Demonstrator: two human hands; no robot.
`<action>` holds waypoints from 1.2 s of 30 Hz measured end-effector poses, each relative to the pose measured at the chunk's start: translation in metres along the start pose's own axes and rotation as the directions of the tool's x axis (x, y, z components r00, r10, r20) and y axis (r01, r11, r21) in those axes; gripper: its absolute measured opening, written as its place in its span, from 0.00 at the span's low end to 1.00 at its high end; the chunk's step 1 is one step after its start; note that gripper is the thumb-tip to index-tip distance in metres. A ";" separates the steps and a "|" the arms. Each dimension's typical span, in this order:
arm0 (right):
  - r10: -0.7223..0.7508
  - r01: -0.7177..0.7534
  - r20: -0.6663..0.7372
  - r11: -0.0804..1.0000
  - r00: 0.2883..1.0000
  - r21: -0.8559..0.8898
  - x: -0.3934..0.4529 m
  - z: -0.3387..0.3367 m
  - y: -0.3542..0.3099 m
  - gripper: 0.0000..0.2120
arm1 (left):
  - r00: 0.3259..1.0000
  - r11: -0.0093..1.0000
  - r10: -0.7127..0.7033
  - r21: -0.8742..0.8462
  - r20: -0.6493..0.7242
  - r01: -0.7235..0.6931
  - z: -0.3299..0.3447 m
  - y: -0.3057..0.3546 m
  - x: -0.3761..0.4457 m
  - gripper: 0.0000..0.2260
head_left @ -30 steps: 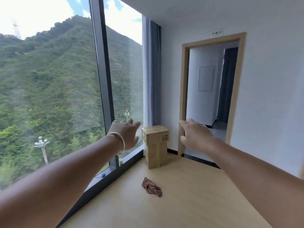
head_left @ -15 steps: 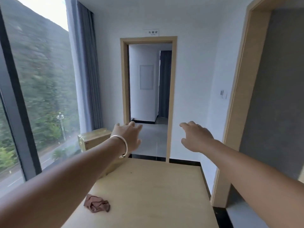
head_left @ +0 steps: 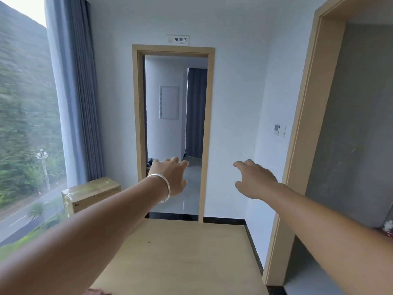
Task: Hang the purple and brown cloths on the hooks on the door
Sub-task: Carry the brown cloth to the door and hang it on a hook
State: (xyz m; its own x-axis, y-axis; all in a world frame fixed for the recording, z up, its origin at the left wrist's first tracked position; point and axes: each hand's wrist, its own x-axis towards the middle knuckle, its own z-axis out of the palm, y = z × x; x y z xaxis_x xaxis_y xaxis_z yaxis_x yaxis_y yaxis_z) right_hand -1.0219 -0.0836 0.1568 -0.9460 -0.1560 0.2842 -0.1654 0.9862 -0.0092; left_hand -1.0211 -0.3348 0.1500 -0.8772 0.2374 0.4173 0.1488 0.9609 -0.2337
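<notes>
Both my arms are stretched out forward over a light wooden table [head_left: 191,262]. My left hand [head_left: 170,177], with a silver bangle on the wrist, is open and holds nothing. My right hand [head_left: 254,179] is also open and empty, fingers loosely spread. Only a sliver of the brown cloth [head_left: 98,292] shows at the bottom edge, under my left forearm. No purple cloth and no hooks are in view. An open doorway [head_left: 173,133] with a wooden frame lies straight ahead.
A cardboard box [head_left: 91,194] stands at the table's far left by the window and grey curtain [head_left: 80,92]. A second wooden door frame [head_left: 306,124] with a grey surface beside it is on the right. A wall switch [head_left: 279,129] is between the doorways.
The view has swung right from the window toward the doorway and the right-hand frame. The brown cloth has slid down to the bottom edge of view. Both hands stay open and outstretched.
</notes>
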 end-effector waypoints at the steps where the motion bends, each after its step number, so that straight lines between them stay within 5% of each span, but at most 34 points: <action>1: 0.005 -0.005 0.005 1.000 1.000 0.001 0.009 0.004 0.002 0.28 | 1.000 1.000 0.006 -0.005 0.002 -0.006 0.006 0.000 0.010 0.22; 36: -0.026 0.016 0.105 0.996 0.994 0.093 0.450 0.183 0.207 0.28 | 0.998 0.998 -0.014 0.062 0.069 0.009 0.238 0.052 0.445 0.23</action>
State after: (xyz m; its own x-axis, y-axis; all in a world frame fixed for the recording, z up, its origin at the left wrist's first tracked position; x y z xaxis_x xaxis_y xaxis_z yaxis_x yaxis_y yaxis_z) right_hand -1.5328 0.0397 0.1077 -0.9654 -0.1865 0.1820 -0.2059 0.9741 -0.0938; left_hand -1.5126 -0.2133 0.1149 -0.9085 0.2138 0.3590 0.1119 0.9522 -0.2841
